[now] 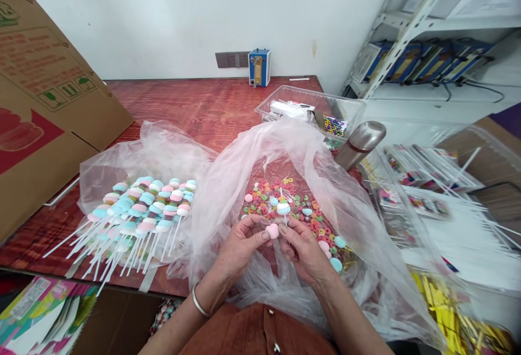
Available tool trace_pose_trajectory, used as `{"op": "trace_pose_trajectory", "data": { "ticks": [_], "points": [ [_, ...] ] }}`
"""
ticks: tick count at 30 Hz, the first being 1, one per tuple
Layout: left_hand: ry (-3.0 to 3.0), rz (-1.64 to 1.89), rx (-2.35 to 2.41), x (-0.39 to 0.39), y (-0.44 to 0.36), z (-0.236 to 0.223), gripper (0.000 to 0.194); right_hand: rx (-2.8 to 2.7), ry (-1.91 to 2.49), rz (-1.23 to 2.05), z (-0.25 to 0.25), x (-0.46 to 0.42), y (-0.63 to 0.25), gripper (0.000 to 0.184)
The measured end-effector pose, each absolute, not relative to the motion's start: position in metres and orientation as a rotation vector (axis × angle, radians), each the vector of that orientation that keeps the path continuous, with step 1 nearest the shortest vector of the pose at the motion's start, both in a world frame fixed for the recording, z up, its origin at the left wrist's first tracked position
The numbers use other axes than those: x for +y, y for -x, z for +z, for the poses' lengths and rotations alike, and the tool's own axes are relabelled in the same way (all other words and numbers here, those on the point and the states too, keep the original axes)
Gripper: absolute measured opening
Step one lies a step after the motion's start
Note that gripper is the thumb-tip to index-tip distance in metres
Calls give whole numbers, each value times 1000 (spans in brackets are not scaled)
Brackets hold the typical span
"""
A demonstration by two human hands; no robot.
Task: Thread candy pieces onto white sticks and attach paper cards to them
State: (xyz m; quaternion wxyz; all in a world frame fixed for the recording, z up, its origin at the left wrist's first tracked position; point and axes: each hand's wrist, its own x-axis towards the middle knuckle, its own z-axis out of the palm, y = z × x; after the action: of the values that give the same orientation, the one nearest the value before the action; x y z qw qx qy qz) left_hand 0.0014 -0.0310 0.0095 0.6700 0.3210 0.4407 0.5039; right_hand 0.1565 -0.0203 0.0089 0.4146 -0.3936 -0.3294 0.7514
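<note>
My left hand (248, 240) is closed, its thumb and fingers pinching a pink marshmallow (272, 230). Close beside it, my right hand (303, 246) is closed around a white stick, which stands roughly upright and bears a blue-and-white marshmallow (284, 209) with small candy rings near its top. The right thumb is at the pink marshmallow's edge; whether it presses on it I cannot tell. Beyond the hands, loose coloured candy rings (315, 223) and several marshmallows (336, 264) lie in an opened clear plastic bag (240, 154). Finished-looking marshmallow skewers (142, 208) are piled on plastic to the left.
A cardboard box (52, 73) stands at the left. Behind the bag are a clear plastic tray (350, 106) with packets and a steel flask (360, 143) that leans. At right, a clear bin (407, 235) holds white sticks; yellow ties (439, 306) lie below. A blue device (259, 67) stands against the wall.
</note>
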Motion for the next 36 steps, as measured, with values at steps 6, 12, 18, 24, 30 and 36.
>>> {"op": "trace_pose_trajectory", "data": {
  "ticks": [6, 12, 18, 24, 30, 36],
  "points": [
    [-739, 1155, 1020, -28, -7, 4, 42, -988, 998, 1750, 10, -21, -160, 26],
    [-766, 1171, 1011, -25, -19, 7, 32, -1063, 1111, 1571, 10, -15, -162, 30],
    [-651, 1253, 1131, -8, -22, 7, 39, -1360, 1312, 1487, 20, -38, -179, 34],
    [-580, 1217, 1120, 2, -21, 10, 43, -1426, 1358, 1628, 23, -64, -186, 41],
    [-617, 1176, 1098, 1, -23, 10, 47, -1306, 1384, 1740, 19, -63, -186, 44],
    [-668, 1160, 1120, 1, -23, 7, 47, -1271, 1409, 1820, 29, -63, -185, 47]
  ]
}}
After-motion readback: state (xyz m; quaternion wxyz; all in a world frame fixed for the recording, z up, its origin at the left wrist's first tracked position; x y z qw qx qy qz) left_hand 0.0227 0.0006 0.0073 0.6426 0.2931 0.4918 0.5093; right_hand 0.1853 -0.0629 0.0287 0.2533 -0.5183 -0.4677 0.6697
